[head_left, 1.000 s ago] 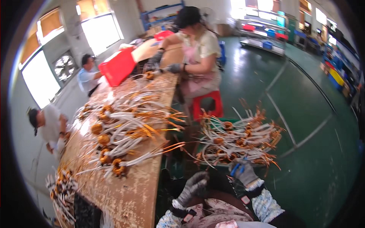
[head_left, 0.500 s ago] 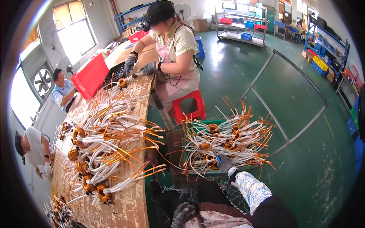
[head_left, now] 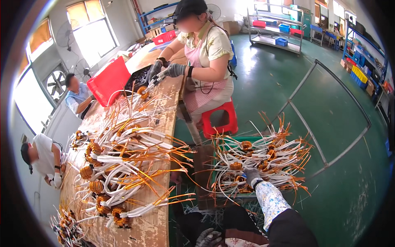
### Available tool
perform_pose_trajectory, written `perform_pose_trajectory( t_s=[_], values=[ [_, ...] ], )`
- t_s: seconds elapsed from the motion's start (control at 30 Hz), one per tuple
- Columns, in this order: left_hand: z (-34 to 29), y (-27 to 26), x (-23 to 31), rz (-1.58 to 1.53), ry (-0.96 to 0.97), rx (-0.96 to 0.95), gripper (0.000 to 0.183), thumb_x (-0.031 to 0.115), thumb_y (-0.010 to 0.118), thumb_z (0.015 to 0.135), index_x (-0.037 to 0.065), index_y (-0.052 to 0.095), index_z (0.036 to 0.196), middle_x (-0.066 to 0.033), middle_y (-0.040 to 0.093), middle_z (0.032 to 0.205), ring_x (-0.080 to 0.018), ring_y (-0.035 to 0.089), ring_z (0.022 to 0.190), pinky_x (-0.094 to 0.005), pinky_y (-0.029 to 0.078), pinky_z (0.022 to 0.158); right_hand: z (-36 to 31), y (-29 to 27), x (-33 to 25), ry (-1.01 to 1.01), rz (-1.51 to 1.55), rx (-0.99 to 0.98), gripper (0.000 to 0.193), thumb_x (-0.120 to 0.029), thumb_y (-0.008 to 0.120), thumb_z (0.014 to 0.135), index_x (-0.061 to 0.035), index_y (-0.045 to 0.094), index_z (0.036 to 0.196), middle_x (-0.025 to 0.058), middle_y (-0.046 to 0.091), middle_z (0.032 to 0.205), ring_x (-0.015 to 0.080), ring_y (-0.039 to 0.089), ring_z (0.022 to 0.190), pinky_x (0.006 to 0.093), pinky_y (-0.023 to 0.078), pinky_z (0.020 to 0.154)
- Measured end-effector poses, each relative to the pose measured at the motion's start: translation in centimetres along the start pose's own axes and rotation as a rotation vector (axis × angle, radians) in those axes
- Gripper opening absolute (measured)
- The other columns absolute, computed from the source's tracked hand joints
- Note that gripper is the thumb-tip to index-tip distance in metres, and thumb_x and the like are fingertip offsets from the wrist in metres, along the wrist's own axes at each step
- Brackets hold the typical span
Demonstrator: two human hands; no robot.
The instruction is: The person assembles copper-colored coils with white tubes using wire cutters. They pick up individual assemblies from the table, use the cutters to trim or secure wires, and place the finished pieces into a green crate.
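My right hand (head_left: 252, 176), in a grey glove, reaches into a green crate (head_left: 256, 140) heaped with copper-wound ring coils (head_left: 235, 166) on long white-sleeved leads. Its fingertips go down among the leads close to one coil, so their grip is hidden. A small blue thing (head_left: 241, 178) shows beside the fingers; I cannot make out what it is. Low in the picture my left hand (head_left: 209, 238), gloved in striped grey, lies over my lap with its fingers loosely apart and nothing visible in them.
More coils (head_left: 96, 187) lie in rows on the worn wooden table (head_left: 152, 222) at left, copper ends jutting past its edge. A co-worker on a red stool (head_left: 222, 119) handles a coil (head_left: 143, 92) beside a tipped red bin (head_left: 108, 80). A metal frame (head_left: 304, 119) stands at right.
The whole view has shifted, moving the scene right and slightly down. Within the crate, my right hand has moved a little farther and left, closer to a coil. My left hand stays at my lap.
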State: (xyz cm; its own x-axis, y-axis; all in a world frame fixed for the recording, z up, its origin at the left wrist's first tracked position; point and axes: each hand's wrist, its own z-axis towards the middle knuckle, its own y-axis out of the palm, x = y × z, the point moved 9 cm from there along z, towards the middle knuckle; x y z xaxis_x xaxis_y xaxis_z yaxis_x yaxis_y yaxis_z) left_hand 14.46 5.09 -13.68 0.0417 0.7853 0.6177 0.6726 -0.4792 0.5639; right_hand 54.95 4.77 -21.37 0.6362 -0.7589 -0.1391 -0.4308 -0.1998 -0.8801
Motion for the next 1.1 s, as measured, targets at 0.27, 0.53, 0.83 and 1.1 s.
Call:
perform_pose_trajectory(
  t_s=[0.27, 0.53, 0.83, 1.1],
  values=[
    [0.6, 0.8, 0.3, 0.069, 0.013, -0.056, 0.043, 0.02, 0.058, 0.085, 0.008, 0.043, 0.124, -0.0125, 0.055, 0.113, -0.026, 0.06, 0.093, -0.0381, 0.053, 0.078, -3.5, 0.7, 5.1, 0.038, -0.103, -0.085, 0.048, -0.022, 0.063, 0.075, -0.0138, 0.048, 0.12, 0.0077, 0.051, 0.122, 0.0242, 0.05, 0.114, 0.0501, 0.043, 0.086],
    [-0.2, -0.1, 0.6, 0.046, 0.008, -0.047, 0.046, 0.018, 0.056, 0.086, 0.009, 0.041, 0.128, -0.0103, 0.054, 0.112, -0.0246, 0.056, 0.101, -0.0379, 0.051, 0.084, -0.6, -1.1, -2.0, -0.293, -0.132, 0.098, 0.06, -0.016, 0.058, 0.072, -0.013, 0.04, 0.129, 0.0047, 0.037, 0.137, 0.0242, 0.043, 0.12, 0.0389, 0.042, 0.09],
    [-1.7, -1.5, 1.0, 0.039, 0.112, -0.03, 0.047, 0.022, 0.056, 0.087, 0.007, 0.039, 0.128, -0.0116, 0.052, 0.115, -0.0242, 0.051, 0.109, -0.0381, 0.046, 0.091, 0.0, -1.4, -1.1, 0.031, -0.167, 0.084, 0.045, -0.019, 0.062, 0.075, -0.0142, 0.048, 0.118, 0.0114, 0.059, 0.111, 0.0264, 0.059, 0.1, 0.0411, 0.046, 0.076],
    [-1.7, 0.5, 1.6, 0.043, 0.085, -0.151, 0.046, 0.02, 0.057, 0.087, 0.008, 0.04, 0.127, -0.0124, 0.053, 0.114, -0.0251, 0.055, 0.104, -0.0376, 0.049, 0.086, -3.0, -7.2, 11.2, 0.139, 1.667, 0.652, 0.01, -0.015, 0.051, 0.083, -0.0125, 0.047, 0.092, 0.0008, 0.05, 0.062, 0.0154, 0.05, 0.048, 0.0329, 0.041, 0.046]
  ],
)
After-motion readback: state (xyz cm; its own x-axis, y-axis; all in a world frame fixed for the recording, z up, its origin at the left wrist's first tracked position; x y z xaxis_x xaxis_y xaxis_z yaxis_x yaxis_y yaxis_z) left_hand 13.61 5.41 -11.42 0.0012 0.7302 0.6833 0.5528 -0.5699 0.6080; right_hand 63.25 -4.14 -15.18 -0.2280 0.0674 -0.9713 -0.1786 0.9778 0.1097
